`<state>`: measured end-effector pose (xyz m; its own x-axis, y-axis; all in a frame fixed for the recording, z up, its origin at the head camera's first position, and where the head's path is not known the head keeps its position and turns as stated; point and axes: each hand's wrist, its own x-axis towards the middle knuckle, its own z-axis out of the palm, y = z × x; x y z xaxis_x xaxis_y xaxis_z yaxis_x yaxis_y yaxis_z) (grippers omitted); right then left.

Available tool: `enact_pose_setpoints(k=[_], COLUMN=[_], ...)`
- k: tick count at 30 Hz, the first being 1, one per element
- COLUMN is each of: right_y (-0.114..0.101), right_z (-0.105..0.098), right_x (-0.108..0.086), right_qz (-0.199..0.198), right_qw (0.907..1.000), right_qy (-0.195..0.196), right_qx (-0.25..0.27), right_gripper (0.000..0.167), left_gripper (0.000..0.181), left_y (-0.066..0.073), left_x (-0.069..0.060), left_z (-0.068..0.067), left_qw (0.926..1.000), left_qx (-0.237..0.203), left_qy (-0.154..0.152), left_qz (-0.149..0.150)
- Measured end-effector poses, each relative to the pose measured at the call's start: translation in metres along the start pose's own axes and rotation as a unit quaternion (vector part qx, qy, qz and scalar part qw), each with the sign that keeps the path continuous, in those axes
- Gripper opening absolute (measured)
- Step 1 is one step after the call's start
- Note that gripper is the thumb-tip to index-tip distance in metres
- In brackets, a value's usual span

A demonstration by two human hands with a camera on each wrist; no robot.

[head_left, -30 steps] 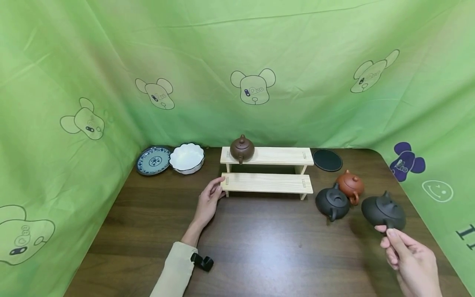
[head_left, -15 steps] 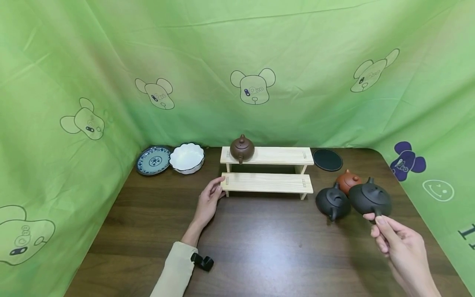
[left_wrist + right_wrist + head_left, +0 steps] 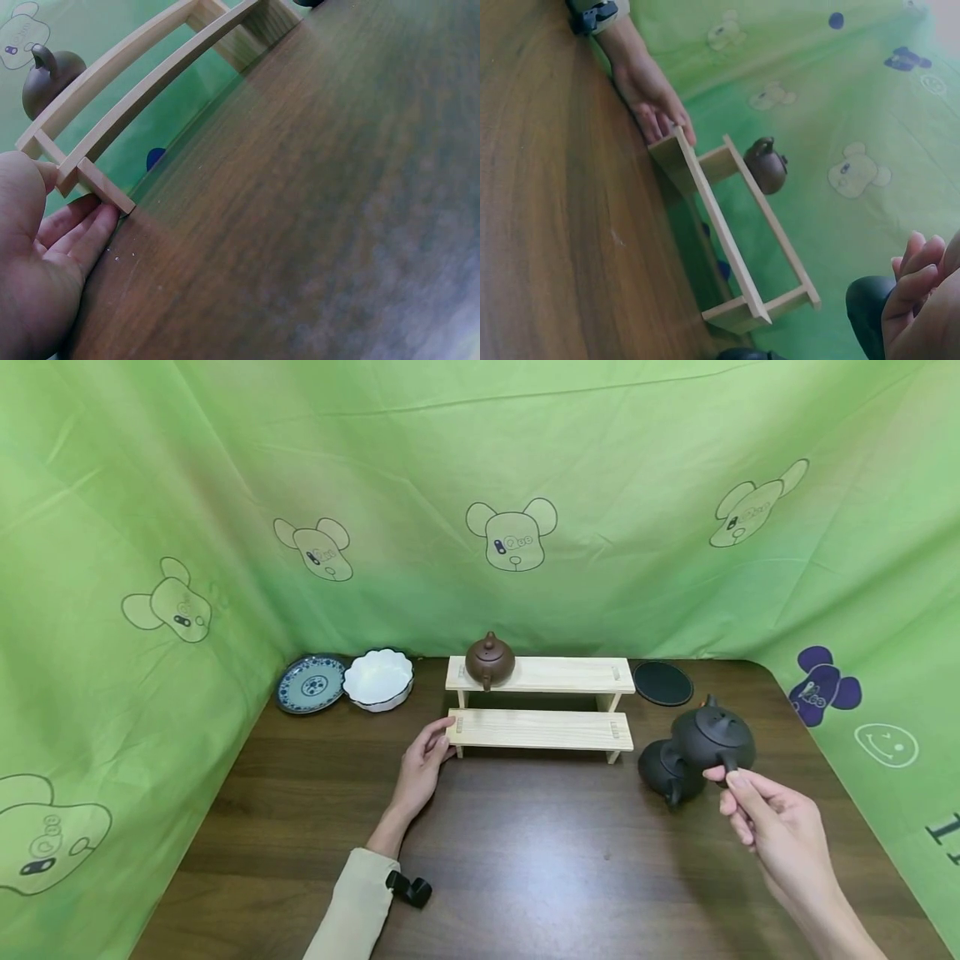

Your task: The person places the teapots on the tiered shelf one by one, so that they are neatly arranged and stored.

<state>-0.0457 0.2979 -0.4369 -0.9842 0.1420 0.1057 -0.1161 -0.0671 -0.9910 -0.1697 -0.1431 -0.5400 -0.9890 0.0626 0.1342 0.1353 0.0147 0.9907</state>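
My right hand (image 3: pixel 783 827) pinches a dark grey teapot (image 3: pixel 712 739) by its handle, in the air above the table's right side. Below and left of it stands another dark teapot (image 3: pixel 666 777), partly covered in the head view; the reddish teapot is hidden behind the held one. My left hand (image 3: pixel 420 772) holds the left end of the lower shelf of a two-step wooden stand (image 3: pixel 540 729), thumb on top and other fingers by the leg in the left wrist view. A brown teapot (image 3: pixel 490 662) sits on the left of the upper shelf (image 3: pixel 570 674).
At the back left a blue patterned plate (image 3: pixel 311 684) lies beside a white scalloped bowl (image 3: pixel 378 679). A round black coaster (image 3: pixel 662 683) lies right of the upper shelf. A green curtain (image 3: pixel 405 460) rises behind and beside the brown table (image 3: pixel 540 860).
My right hand has carried the dark teapot leftward and slightly away from me, until it covers the reddish teapot and part of the other dark one. My left hand and the stand have stayed put.
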Motion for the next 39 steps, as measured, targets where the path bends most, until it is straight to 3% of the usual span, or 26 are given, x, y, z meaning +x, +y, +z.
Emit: enact_pose_setpoints(k=[15,39], right_y=[0.003,0.016], right_z=[0.031,0.069], right_x=[0.030,0.070], right_qz=[-0.030,-0.071], right_qw=[0.9993,0.9967], right_qy=[-0.022,-0.023], right_qx=[-0.008,0.030], right_gripper=[0.024,0.027], left_gripper=[0.039,0.039], left_y=[-0.002,-0.001], left_x=[-0.001,-0.001], left_z=[-0.001,0.000], left_qw=[1.0000,1.0000], left_qx=[0.002,0.006], left_qy=[-0.002,-0.003], left_qz=[0.000,-0.002])
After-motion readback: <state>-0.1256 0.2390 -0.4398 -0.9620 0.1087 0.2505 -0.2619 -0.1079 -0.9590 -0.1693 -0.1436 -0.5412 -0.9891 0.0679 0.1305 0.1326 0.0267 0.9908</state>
